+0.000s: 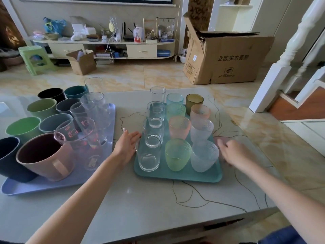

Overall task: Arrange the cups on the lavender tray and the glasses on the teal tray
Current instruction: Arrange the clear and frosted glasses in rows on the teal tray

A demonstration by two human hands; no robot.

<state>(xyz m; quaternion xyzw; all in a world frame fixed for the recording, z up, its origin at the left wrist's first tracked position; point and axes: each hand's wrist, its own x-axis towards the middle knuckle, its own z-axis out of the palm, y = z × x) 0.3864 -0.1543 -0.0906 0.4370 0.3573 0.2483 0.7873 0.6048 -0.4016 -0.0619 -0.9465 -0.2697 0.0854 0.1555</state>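
On the table (140, 199) in front of me sit two trays side by side. I see the teal tray (177, 175) to the right, carrying three rows of glasses: clear ones (148, 155) along its left side, a green glass (177, 154) and a frosted glass (204, 155) nearest me, with pink, green, pale blue and amber ones further back. My left hand (127, 143) lies open with straight fingers against the tray's left edge, just beside the nearest clear glass. My right hand (232, 152) is at the tray's right edge; it is blurred, fingers loosely curled, and I cannot tell whether it grips the rim. The lavender tray (44, 186) to the left holds coloured cups, among them a pink cup (45, 157), a navy cup (8, 157) and green and grey ones behind. Several clear glasses, one with pink cartoon prints (82, 138), also stand on the lavender tray's right half, close beside the cups.
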